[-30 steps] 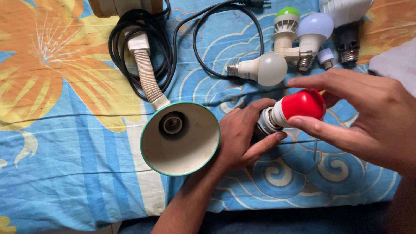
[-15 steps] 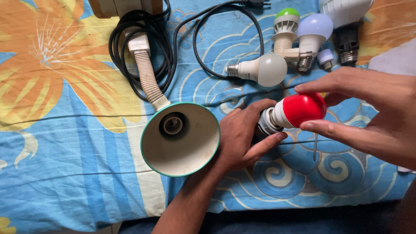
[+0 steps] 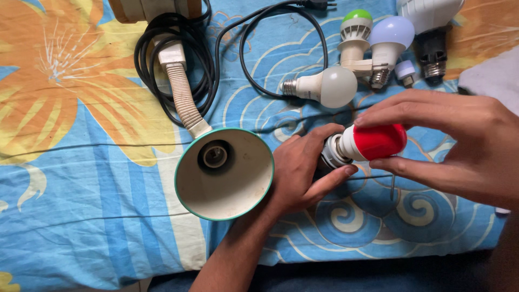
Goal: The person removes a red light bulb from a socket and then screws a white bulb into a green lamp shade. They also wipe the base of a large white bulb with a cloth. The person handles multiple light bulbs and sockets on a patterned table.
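Note:
A red bulb (image 3: 379,141) with a white neck lies sideways over the bedsheet, and its screw end sits in a grey socket (image 3: 330,155). My left hand (image 3: 298,172) wraps that socket from the left, thumb under it. From the right, my right hand (image 3: 459,145) pinches the red dome between the fingers above and the thumb below. The socket's far side is hidden by my left fingers.
A green-rimmed desk lamp shade (image 3: 224,174) with an empty holder lies left of my left hand, on a ribbed neck (image 3: 183,100) beside coiled black cable (image 3: 154,40). A white bulb (image 3: 327,86), a green-topped bulb (image 3: 356,26) and other bulbs (image 3: 390,39) lie behind on the blue flowered sheet (image 3: 81,205).
My right hand's fingers have slid further left over the red dome and its grip has turned around the bulb. The left hand and the socket have stayed put.

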